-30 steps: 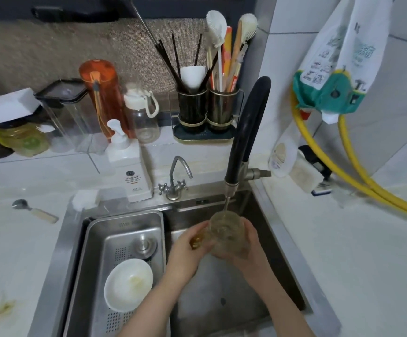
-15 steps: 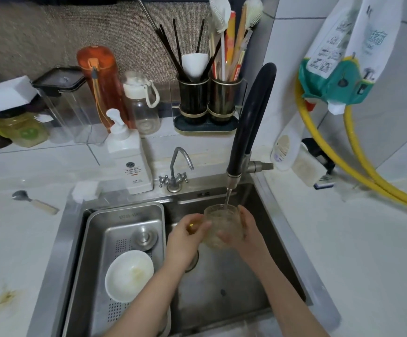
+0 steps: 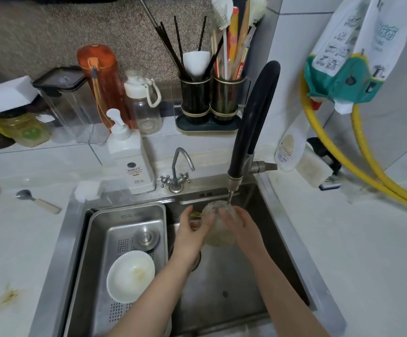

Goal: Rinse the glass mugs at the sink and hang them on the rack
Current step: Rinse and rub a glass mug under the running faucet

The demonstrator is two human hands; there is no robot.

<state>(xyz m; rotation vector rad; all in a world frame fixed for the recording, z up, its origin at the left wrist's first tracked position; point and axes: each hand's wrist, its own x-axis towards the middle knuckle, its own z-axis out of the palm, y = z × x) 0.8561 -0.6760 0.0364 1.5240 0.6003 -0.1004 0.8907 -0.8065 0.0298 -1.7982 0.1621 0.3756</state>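
item: glass mug (image 3: 216, 223), held over the sink (image 3: 292, 242) basin at 12 o'clock of my view centre, directly under the black faucet (image 3: 251, 122) stream. left hand (image 3: 191, 231): fingers curled round the mug's side near its handle. right hand (image 3: 240, 226): fingers wrapped over the opposite wall. handling note: i judge wet glass slippery; i turn it slowly under the water, keeping both grips firm. rack: not in view.
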